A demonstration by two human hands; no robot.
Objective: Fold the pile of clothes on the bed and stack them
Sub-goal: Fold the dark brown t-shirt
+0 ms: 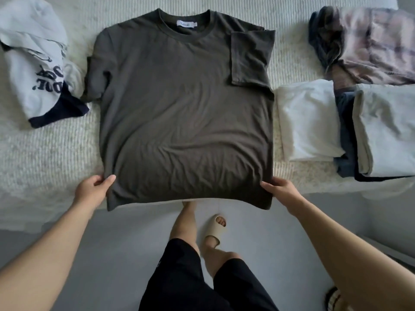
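T-shirt (184,113), soft and limp on the bed (45,158); left hand (94,189) and right hand (280,189) each pinch a hem corner, the sensible grip.

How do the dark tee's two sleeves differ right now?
On the dark tee, the right sleeve is folded in over the chest, flat and square; the left sleeve still hangs outward, rumpled, touching the white printed shirt. Both are short, same dark fabric.
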